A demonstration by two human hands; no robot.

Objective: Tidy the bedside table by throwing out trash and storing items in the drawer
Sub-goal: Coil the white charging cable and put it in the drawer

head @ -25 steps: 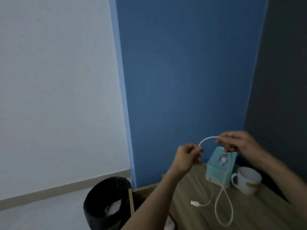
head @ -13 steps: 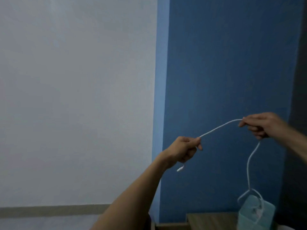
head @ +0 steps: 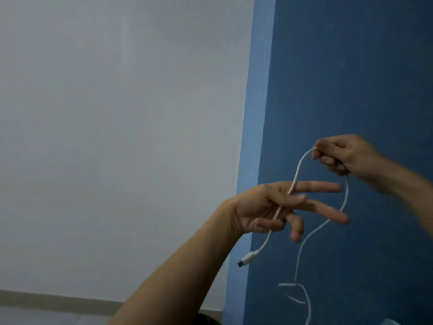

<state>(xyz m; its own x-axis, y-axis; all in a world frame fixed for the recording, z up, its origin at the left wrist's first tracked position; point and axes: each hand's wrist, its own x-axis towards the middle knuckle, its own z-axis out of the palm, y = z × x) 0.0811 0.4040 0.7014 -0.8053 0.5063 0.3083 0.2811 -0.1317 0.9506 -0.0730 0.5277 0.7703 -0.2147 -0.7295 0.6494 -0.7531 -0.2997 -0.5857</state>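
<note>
the left hand (head: 269, 207) pins the thin white charging cable (head: 295, 177) under its thumb, the right hand (head: 339, 154) pinches it higher; the dangling plug (head: 248, 258) could slip free, the thumb hold looking loose.

My left hand (head: 269, 207) raised mid-frame, forearm bare, index and middle fingers straight and spread, thumb pressing cable (head: 297, 170) against them, ring and little fingers curled. My right hand (head: 344, 153) higher, to right, blurred, fingers curled, pinching same cable.
</note>
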